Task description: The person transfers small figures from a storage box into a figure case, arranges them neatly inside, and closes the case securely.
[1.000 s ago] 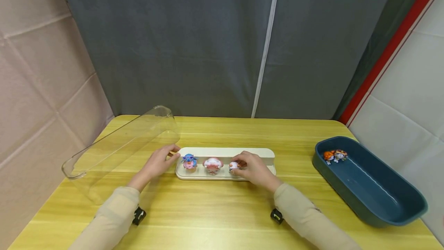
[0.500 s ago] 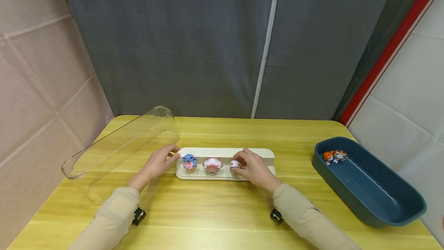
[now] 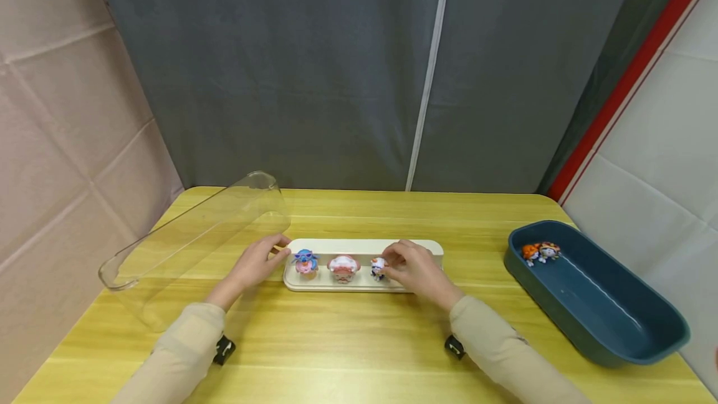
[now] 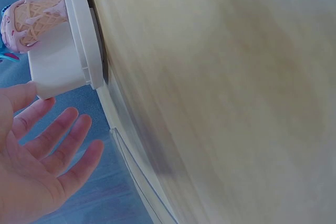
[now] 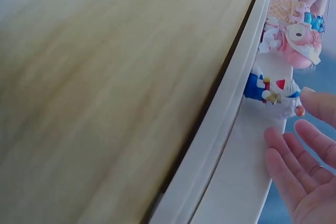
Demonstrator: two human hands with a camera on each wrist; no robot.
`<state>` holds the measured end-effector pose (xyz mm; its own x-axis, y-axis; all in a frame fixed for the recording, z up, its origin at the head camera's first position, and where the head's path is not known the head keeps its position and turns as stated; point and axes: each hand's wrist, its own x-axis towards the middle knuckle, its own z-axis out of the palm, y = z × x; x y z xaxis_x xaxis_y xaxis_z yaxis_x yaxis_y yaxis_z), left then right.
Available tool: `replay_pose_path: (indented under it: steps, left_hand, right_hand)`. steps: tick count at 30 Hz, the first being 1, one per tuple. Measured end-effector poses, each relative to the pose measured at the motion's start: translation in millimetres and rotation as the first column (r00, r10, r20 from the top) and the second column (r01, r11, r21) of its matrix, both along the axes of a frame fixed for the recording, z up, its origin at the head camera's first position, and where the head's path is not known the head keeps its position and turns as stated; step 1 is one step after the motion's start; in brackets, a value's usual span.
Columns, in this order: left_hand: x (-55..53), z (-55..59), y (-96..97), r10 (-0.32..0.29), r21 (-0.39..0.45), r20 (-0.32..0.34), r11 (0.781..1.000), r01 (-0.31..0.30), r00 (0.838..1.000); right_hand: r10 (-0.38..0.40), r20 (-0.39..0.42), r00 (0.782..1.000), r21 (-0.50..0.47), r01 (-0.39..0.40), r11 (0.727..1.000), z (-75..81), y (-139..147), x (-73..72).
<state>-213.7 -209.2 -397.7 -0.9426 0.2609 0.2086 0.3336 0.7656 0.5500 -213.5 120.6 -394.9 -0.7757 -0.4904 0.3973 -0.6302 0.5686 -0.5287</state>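
Note:
My right hand (image 3: 415, 267) is just right of a small white-and-blue figurine (image 3: 378, 269) standing on a cream display base (image 3: 361, 245). In the right wrist view, the thumb tip is close beside the figurine's head; whether they touch, I cannot tell. The fingers (image 5: 281, 174) are spread around nothing. My left hand (image 3: 255, 264) touches the base's left end with thumb and index fingertip, its other fingers loosely extended. Also on the base are a pink-and-white figurine (image 3: 344, 269) in the middle and, at the left, a blue figurine (image 3: 306, 263) on a pink ice-cream cone.
A long clear plastic cover (image 3: 191, 235) lies slanted on the left of the wooden table (image 3: 348, 348). At the right stands a deep dark-blue bin (image 3: 594, 304) holding small orange-and-white figurines (image 3: 541, 253). A grey curtain (image 3: 291, 73) hangs behind the table.
My right hand has let go of the white-and-blue figurine and drawn slightly right, showing more of it. The left hand, base and other figurines look unmoved.

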Motion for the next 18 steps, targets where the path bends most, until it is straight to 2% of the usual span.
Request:
replay_pose_path:
  steps: [10,18]
  left_hand:
    - [-0.8,0.5,-0.7,-0.004,-0.001,-0.003,1.0,0.004,1.0]
    - [-1.1,-0.7,-1.2,-0.006,-0.002,-0.005,1.0,0.006,1.0]
  right_hand:
    - [-0.003,-0.024,1.0,-0.016,0.003,1.0,18.6,17.0,-5.0]
    - [-0.081,-0.047,0.996,-0.009,0.08,0.997,48.3,45.1,-13.6]
